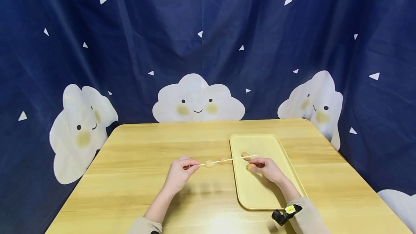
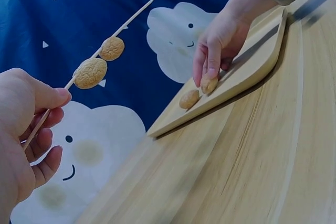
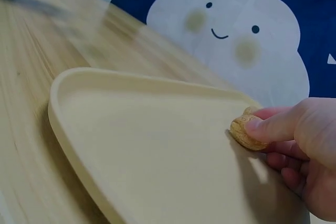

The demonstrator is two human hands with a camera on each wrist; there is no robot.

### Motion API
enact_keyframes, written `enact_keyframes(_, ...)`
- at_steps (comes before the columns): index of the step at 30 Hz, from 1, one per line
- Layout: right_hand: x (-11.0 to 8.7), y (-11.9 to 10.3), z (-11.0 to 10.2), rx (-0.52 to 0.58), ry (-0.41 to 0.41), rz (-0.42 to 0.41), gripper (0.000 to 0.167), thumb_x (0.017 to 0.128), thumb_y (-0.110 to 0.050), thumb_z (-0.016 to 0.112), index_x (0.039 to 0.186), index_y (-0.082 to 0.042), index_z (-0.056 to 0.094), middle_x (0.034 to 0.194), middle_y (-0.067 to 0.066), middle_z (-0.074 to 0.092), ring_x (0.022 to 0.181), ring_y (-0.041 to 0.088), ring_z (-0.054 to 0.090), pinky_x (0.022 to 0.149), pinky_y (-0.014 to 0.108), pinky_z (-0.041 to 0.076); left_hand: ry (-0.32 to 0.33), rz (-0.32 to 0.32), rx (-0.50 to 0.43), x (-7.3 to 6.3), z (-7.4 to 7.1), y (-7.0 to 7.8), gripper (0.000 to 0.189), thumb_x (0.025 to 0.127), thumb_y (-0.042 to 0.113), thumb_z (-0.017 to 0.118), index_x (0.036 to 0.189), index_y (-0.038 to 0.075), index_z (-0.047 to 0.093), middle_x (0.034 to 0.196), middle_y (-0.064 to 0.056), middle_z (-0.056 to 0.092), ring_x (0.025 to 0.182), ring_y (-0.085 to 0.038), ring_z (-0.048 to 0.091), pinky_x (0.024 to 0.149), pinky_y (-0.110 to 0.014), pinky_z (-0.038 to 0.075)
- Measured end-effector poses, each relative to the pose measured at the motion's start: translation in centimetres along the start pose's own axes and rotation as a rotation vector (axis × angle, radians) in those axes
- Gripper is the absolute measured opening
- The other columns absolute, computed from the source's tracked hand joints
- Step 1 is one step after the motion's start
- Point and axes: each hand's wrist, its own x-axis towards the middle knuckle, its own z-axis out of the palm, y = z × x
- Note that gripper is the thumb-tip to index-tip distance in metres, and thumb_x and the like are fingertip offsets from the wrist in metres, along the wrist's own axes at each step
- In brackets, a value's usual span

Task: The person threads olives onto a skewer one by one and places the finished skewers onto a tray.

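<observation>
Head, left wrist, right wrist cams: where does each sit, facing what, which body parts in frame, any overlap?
Head: on the head, facing forward and down at the table and curtain; left hand, right hand and forearms show.
Left wrist: faces the stick and, beyond, the tray; both hands show.
Right wrist: faces across the tray; right hand shows, pinching a ball.
Shared by both wrist views: tray, right hand, curtain.

The right fingers [image 3: 278,127] partly hide the pinched brown lump [image 3: 243,134].
</observation>
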Motion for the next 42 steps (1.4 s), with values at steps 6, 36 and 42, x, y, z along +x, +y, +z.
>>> enact_keyframes(6,-0.7,-0.4,-0.4,0.040,0.014,-0.001,0.030,0.086,-0.005,0.064,0.110,0.012,0.060,0.107,0.025,0.061,0.083,0.008,0.056,0.071,0.020,0.046,-0.004,-0.003,0.022,-0.1,-0.1,-0.5,0.005,0.078,0.000,0.071,0.080,0.004,0.073,0.077,0.000,0.063,0.072,-0.013,0.055,0.064,-0.022,0.047)
enact_keyframes(36,-2.0,-3.9,-1.6,0.571,0.066,-0.060,0.027,0.088,0.007,0.055,0.115,0.007,0.058,0.084,0.001,0.066,0.079,0.011,0.064,0.075,0.027,0.053,-0.020,0.025,0.093,-0.4,-0.5,-1.4,0.003,0.081,0.004,0.070,0.080,0.002,0.073,0.078,0.003,0.062,0.074,-0.014,0.056,0.066,-0.023,0.048)
enact_keyframes(42,-2.1,-4.4,-1.5,0.587,0.065,-0.071,0.036,0.088,0.008,0.055,0.119,0.022,0.042,0.088,0.002,0.065,0.080,0.013,0.064,0.075,0.028,0.053,-0.006,0.023,0.105,-0.4,-0.6,-1.4,0.004,0.081,0.005,0.070,0.080,0.004,0.073,0.077,0.004,0.063,0.074,-0.013,0.056,0.067,-0.024,0.048)
